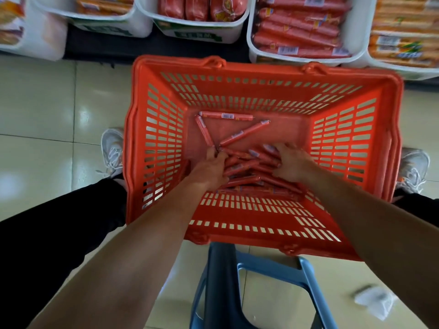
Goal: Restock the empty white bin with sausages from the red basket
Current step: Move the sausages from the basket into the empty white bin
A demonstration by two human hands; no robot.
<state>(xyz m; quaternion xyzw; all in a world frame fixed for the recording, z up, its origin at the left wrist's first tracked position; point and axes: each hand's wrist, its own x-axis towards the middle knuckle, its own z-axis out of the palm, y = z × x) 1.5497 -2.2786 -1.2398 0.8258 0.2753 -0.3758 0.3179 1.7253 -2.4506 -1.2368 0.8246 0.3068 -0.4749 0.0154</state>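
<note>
The red basket (237,81) stands on the floor between my feet. Several thin red sausages (242,167) lie piled on its near floor, and three loose ones (244,132) lie further back. My left hand (211,167) and my right hand (292,162) are both down in the basket, fingers curled round the pile from either side. A white bin (255,27) at the upper right holds several of the same long red sausages. No empty white bin is in sight.
White bins with other sausage packs (202,8) line the shelf along the top, orange packs (403,43) at the far right. A blue plastic stool (306,269) is under me. White shoes (111,150) flank the basket. A crumpled white wrapper (375,302) lies on the tiled floor.
</note>
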